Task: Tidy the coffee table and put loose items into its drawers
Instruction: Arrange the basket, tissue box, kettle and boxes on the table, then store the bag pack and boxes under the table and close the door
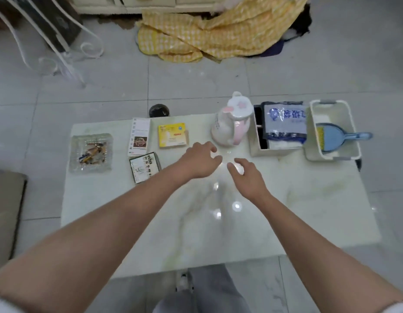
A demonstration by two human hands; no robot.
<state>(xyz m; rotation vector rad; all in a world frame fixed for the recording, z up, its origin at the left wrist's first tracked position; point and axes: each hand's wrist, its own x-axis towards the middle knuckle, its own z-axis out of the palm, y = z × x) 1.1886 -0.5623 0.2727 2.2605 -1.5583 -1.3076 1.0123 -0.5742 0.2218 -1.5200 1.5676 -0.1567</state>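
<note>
The pale marble coffee table [218, 222] fills the middle. Along its far side lie a glass ashtray [91, 152] with butts, a white leaflet box [139, 136], a dark green-and-white box [144, 167] and a yellow box [172, 135]. A white and pink kettle [232, 120] stands behind my hands. My left hand [201, 160] hovers over the table just in front of the kettle, fingers curled and apart, holding nothing. My right hand [245, 175] is beside it, also empty with fingers apart. No drawer is visible.
A white divided organiser [259, 141] holds a blue-printed plastic bag [285, 123]. A white basket [331, 132] at the far right holds a blue dustpan and brush [338, 137]. A black round object [159, 110] sits behind the table. Yellow checked cloth [218, 30] lies on the floor.
</note>
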